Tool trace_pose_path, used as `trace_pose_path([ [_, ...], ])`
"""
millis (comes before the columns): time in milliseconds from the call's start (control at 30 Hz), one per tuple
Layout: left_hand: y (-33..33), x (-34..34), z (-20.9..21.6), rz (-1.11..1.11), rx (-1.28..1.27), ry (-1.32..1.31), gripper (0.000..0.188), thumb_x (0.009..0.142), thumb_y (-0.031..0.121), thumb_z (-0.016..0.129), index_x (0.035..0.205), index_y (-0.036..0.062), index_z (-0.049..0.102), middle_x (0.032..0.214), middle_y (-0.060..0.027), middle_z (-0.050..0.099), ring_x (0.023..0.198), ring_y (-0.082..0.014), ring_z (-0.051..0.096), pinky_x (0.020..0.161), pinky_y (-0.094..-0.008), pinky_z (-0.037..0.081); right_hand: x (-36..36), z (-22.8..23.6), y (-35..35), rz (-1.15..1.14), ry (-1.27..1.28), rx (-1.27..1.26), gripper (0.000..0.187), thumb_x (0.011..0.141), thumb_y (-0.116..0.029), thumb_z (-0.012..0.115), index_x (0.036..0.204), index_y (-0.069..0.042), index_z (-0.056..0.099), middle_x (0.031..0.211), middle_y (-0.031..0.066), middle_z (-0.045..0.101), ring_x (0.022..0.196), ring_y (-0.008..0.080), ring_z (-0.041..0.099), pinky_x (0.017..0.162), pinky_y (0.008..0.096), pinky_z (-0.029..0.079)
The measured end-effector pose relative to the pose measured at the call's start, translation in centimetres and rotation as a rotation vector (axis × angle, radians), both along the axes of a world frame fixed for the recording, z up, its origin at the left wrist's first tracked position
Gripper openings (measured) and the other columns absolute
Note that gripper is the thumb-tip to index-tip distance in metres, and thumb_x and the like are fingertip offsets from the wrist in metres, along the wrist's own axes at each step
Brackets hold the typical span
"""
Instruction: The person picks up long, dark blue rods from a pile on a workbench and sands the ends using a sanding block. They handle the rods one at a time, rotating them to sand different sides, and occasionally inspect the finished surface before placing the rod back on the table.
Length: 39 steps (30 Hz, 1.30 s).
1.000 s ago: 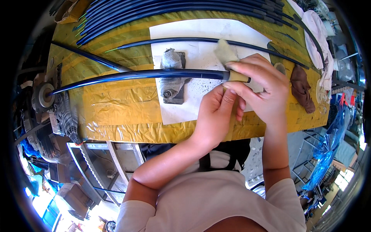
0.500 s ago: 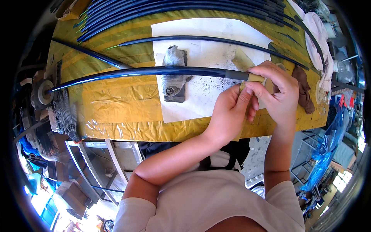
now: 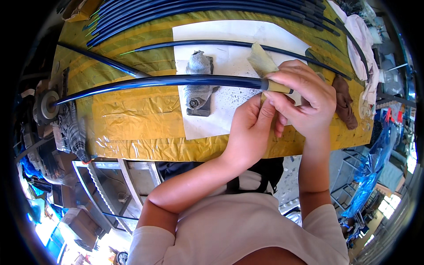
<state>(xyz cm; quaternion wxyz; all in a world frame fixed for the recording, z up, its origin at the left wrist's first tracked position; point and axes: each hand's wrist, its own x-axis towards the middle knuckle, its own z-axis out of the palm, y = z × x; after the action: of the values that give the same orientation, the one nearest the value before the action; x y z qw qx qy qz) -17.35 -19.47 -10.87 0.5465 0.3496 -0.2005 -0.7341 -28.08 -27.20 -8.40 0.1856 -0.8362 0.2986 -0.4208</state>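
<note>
A glossy dark-blue tapered rod (image 3: pixel 176 80) lies across the table, its thin left end in a round chuck (image 3: pixel 47 104). A strip of yellowish sandpaper (image 3: pixel 261 59) is folded round the rod close to its right end, with one flap standing up beyond it. My right hand (image 3: pixel 307 99) closes its fingertips on the sandpaper over the rod. Just left and below, my left hand (image 3: pixel 249 130) pinches the strip's lower end between thumb and fingers. Mid-rod, a grey cloth-wrapped support (image 3: pixel 198 95) on a dark block bears the rod.
Several dark-blue rods (image 3: pixel 203 14) lie along the far edge, and a single thinner rod (image 3: pixel 194 43) crosses the white paper sheet (image 3: pixel 229 117), which carries dark dust. A brown cloth (image 3: pixel 343 101) is at the right. Yellow sheeting (image 3: pixel 137 126) covers the table.
Both hands have slid left along the rod with the sandpaper, past the dark band near the right end. More of the pale end now shows right of the fingers.
</note>
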Motion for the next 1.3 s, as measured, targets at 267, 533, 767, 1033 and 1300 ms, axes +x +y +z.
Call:
trace_pose_path([
  [267,0.11,0.44,-0.22,0.02,-0.055,-0.01,0.028,0.1,0.021,0.037,0.095,0.0,0.055,0.072,-0.0011,0.052,0.061,-0.0062,0.046,0.055,-0.0196,0.041,0.64,0.02,-0.22,0.046,-0.013,-0.022,0.031,0.053,0.009,0.071,0.083,0.002,0.065,0.069,0.0107,0.061,0.063,0.0244,0.059,0.058,0.0295,0.049],
  [533,0.06,0.67,-0.19,0.014,-0.08,-0.07,0.027,0.099,0.024,0.039,0.091,0.0033,0.053,0.071,-0.0015,0.056,0.062,-0.0074,0.052,0.059,-0.0205,0.043,0.82,0.08,-0.19,0.049,-0.013,-0.038,0.031,0.054,0.009,0.071,0.084,0.002,0.065,0.069,0.0107,0.062,0.063,0.0243,0.059,0.06,0.0296,0.05],
  [767,0.13,0.78,-0.28,0.018,-0.065,-0.042,0.027,0.099,0.025,0.039,0.09,0.0036,0.053,0.071,-0.0015,0.056,0.062,-0.0074,0.052,0.059,-0.0203,0.043,0.81,-0.01,-0.19,0.051,-0.006,-0.049,0.032,0.053,0.009,0.072,0.084,0.002,0.065,0.071,0.0109,0.062,0.064,0.0248,0.059,0.061,0.0303,0.05],
  [1033,0.16,0.55,-0.42,0.03,-0.075,-0.031,0.028,0.1,0.021,0.037,0.097,-0.0007,0.055,0.072,-0.0016,0.052,0.06,-0.0066,0.046,0.056,-0.0195,0.04,0.71,-0.07,-0.25,0.064,-0.016,-0.03,0.032,0.053,0.008,0.073,0.084,0.003,0.065,0.071,0.0114,0.062,0.065,0.0251,0.059,0.062,0.0309,0.05],
  [1300,0.14,0.38,-0.09,0.022,-0.055,-0.026,0.026,0.099,0.025,0.04,0.091,0.0036,0.053,0.071,-0.0015,0.055,0.062,-0.0077,0.051,0.059,-0.0204,0.042,0.36,0.37,-0.08,0.054,0.003,-0.011,0.031,0.054,0.007,0.073,0.083,0.003,0.065,0.07,0.0112,0.061,0.064,0.025,0.059,0.062,0.031,0.05],
])
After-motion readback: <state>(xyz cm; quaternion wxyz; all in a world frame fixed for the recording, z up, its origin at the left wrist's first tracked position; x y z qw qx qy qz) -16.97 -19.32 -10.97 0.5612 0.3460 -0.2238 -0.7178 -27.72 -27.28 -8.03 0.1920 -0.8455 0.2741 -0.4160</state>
